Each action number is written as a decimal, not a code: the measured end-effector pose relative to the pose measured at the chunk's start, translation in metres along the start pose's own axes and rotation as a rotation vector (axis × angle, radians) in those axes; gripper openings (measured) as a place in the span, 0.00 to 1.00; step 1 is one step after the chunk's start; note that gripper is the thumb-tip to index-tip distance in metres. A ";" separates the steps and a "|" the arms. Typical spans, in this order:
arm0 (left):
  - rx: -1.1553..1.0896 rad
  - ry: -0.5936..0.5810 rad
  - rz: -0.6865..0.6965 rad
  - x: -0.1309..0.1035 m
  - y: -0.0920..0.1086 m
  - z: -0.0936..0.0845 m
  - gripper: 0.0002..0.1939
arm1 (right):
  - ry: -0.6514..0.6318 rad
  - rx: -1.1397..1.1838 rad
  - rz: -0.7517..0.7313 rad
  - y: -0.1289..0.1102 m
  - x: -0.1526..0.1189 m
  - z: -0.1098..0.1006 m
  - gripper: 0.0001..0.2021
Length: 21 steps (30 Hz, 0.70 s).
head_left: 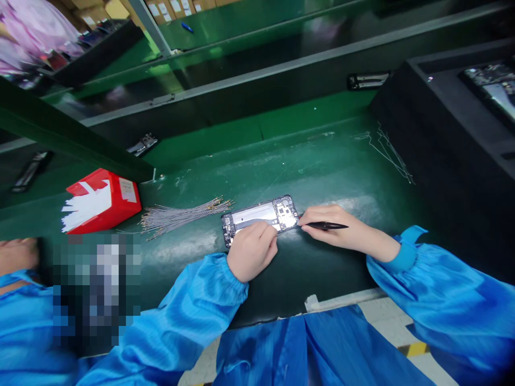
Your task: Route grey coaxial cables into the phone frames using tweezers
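Note:
An opened smartphone lies flat on the green bench mat, its inner frame and circuit board facing up. My left hand rests over the phone's near edge with curled fingers pressed together on it; those fingers hide part of the frame. At the phone's right end, my right hand is closed around black tweezers, whose tips meet the corner of the board and are too small to make out. Left of the phone lies a bundle of thin grey cables with gold-coloured ends.
A red bin of white strips stands at the left beside a green post. Loose wires lie near a large black box at the right. Another person's hand is at the far left. More phone frames sit along the back.

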State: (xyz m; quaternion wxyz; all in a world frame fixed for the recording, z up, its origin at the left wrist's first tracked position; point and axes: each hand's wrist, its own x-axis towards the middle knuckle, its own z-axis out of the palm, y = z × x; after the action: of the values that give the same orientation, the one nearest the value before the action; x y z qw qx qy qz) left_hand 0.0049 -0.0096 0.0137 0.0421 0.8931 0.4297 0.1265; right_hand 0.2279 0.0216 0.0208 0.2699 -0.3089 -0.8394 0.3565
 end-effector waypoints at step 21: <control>-0.189 -0.016 -0.118 0.009 -0.019 -0.001 0.05 | -0.102 -0.407 -0.102 0.012 0.019 0.008 0.14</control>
State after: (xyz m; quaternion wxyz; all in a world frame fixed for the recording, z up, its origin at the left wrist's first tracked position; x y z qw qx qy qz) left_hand -0.0045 0.0098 0.0129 0.1368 0.8593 0.4674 0.1564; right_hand 0.2135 0.0384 0.0109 0.1767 -0.2956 -0.9213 0.1807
